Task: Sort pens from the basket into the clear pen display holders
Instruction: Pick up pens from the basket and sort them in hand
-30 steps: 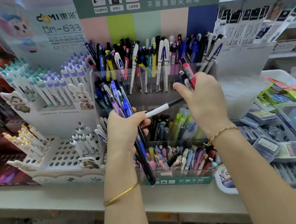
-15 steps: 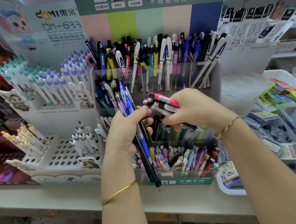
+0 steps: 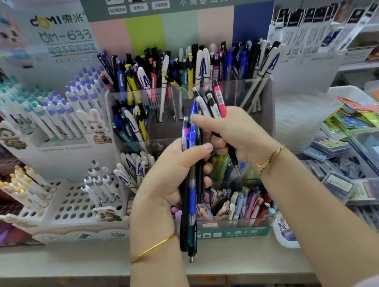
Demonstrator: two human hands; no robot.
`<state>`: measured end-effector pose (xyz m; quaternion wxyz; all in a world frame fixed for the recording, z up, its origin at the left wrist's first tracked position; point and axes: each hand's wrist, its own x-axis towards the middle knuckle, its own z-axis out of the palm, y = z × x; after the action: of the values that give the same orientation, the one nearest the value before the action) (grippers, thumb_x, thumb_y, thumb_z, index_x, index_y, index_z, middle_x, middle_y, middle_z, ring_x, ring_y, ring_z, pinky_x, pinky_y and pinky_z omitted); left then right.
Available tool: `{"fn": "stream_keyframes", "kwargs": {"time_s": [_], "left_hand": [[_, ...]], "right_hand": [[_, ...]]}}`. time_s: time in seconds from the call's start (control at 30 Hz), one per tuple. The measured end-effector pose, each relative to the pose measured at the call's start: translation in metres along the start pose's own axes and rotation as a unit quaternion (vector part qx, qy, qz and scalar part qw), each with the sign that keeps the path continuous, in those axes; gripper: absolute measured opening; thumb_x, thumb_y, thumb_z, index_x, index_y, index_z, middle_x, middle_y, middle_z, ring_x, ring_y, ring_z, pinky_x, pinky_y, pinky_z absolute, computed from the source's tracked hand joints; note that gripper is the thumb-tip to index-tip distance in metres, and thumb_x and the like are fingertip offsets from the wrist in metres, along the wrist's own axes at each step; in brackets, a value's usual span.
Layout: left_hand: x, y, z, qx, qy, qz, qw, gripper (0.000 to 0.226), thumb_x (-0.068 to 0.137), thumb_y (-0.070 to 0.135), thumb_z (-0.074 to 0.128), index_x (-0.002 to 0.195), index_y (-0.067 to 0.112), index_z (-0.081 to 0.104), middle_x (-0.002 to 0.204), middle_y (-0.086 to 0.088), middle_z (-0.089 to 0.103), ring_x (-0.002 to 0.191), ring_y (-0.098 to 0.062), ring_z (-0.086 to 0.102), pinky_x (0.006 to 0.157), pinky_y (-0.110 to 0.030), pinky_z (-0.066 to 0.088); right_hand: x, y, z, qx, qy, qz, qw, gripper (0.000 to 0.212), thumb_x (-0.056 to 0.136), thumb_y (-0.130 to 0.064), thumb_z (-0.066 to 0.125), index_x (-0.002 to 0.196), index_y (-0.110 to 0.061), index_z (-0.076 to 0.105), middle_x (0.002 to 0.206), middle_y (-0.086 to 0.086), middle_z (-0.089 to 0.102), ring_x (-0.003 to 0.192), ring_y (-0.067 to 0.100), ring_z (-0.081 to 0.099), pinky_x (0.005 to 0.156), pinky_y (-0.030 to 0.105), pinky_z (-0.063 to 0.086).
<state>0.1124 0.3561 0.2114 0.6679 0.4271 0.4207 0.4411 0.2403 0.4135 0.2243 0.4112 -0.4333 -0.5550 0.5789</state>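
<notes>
My left hand [image 3: 175,170] grips a bundle of blue and black pens [image 3: 193,206], tips pointing down over the shelf edge. My right hand [image 3: 234,134] holds a few pens [image 3: 213,105], one pink-topped and others white and black, upright just right of the bundle; its thumb and forefinger pinch the top of a blue pen in the left bundle. Both hands are in front of the clear tiered pen holder [image 3: 256,89], whose back row is packed with pens. The lower front compartment [image 3: 234,220] holds pastel pens. No basket is visible.
A white perforated stand [image 3: 70,205] with white click pens sits to the left. Packaged refills [image 3: 308,27] hang at the right. Clear boxes of small items [image 3: 351,183] lie at the right. The shelf [image 3: 53,262] runs along the front.
My right hand drew back from the upper row, came down to the left bundle, then turned its pens from sideways to upright. The left hand has stayed nearly still.
</notes>
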Motion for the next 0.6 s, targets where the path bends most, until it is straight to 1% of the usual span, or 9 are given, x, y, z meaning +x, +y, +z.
{"fn": "stream_keyframes", "kwargs": {"time_s": [0.07,0.13,0.17,0.3,0.37,0.43,0.47,0.53,0.6], "left_hand": [[0.000,0.000,0.001,-0.005,-0.001,-0.003,1.000,0.009,0.097,0.007,0.050,0.095,0.010,0.058,0.067,0.003,0.057,0.055,-0.010,0.048,0.045,-0.021,0.043],[0.002,-0.001,0.000,-0.039,0.009,-0.010,0.999,0.003,0.096,0.010,0.051,0.099,0.008,0.050,0.071,-0.001,0.051,0.054,-0.011,0.049,0.043,-0.020,0.043],[0.002,-0.001,-0.001,-0.054,0.022,-0.013,0.998,0.006,0.096,0.012,0.052,0.098,0.009,0.048,0.072,-0.003,0.049,0.054,-0.011,0.050,0.042,-0.020,0.043],[0.002,-0.001,-0.010,-0.107,0.101,0.000,0.989,0.016,0.092,0.017,0.058,0.098,0.009,0.046,0.079,-0.007,0.055,0.055,-0.012,0.058,0.039,-0.019,0.044],[0.002,-0.001,-0.012,-0.156,0.148,0.019,0.976,0.014,0.092,0.014,0.059,0.093,0.008,0.047,0.077,-0.007,0.059,0.055,-0.013,0.061,0.037,-0.018,0.043],[0.003,0.000,-0.012,-0.193,0.185,0.044,0.963,0.011,0.093,0.012,0.058,0.087,0.006,0.051,0.069,-0.007,0.065,0.057,-0.013,0.064,0.036,-0.017,0.042],[0.004,0.000,-0.011,-0.206,0.199,0.055,0.956,0.010,0.093,0.011,0.058,0.087,0.004,0.053,0.067,-0.007,0.067,0.057,-0.012,0.065,0.036,-0.016,0.041],[0.006,0.000,-0.010,-0.219,0.229,0.082,0.945,0.010,0.093,0.008,0.058,0.097,0.000,0.055,0.069,-0.006,0.070,0.055,-0.012,0.065,0.036,-0.016,0.040],[0.008,-0.001,-0.012,-0.208,0.273,0.109,0.933,0.008,0.093,0.005,0.058,0.097,0.003,0.051,0.069,-0.005,0.069,0.050,-0.011,0.063,0.036,-0.016,0.038]], "right_hand": [[0.000,0.002,0.000,0.003,0.011,-0.005,1.000,0.025,0.091,-0.007,0.060,0.068,-0.009,0.052,0.049,0.002,0.043,0.035,0.011,0.033,0.035,0.020,0.026],[0.002,0.002,-0.002,0.003,0.049,-0.013,0.999,0.027,0.092,-0.005,0.058,0.067,-0.011,0.050,0.051,0.005,0.043,0.035,0.011,0.035,0.036,0.020,0.027],[0.003,0.002,-0.003,0.004,0.070,-0.018,0.997,0.027,0.092,-0.005,0.056,0.067,-0.011,0.048,0.053,0.006,0.044,0.035,0.011,0.035,0.036,0.021,0.028],[0.002,0.001,-0.011,0.038,0.168,-0.050,0.984,0.018,0.095,-0.007,0.053,0.078,-0.006,0.047,0.056,0.007,0.049,0.036,0.011,0.037,0.036,0.022,0.030],[0.002,0.002,-0.015,0.052,0.207,-0.070,0.974,0.015,0.095,-0.008,0.054,0.082,-0.006,0.047,0.057,0.006,0.053,0.036,0.010,0.038,0.037,0.022,0.032],[0.001,0.005,-0.016,0.064,0.223,-0.086,0.969,0.012,0.095,-0.009,0.055,0.086,-0.005,0.049,0.059,0.006,0.056,0.036,0.010,0.039,0.037,0.022,0.033],[0.000,0.006,-0.016,0.069,0.223,-0.090,0.968,0.010,0.094,-0.010,0.056,0.089,-0.004,0.049,0.061,0.007,0.057,0.036,0.010,0.040,0.037,0.022,0.033],[-0.002,0.008,-0.016,0.063,0.215,-0.085,0.971,0.011,0.093,-0.012,0.059,0.093,-0.004,0.051,0.066,0.009,0.059,0.036,0.011,0.040,0.037,0.022,0.033],[-0.004,0.011,-0.021,-0.010,0.205,-0.062,0.977,0.015,0.092,-0.018,0.062,0.088,-0.005,0.054,0.070,0.012,0.062,0.039,0.014,0.043,0.039,0.024,0.036]]}}
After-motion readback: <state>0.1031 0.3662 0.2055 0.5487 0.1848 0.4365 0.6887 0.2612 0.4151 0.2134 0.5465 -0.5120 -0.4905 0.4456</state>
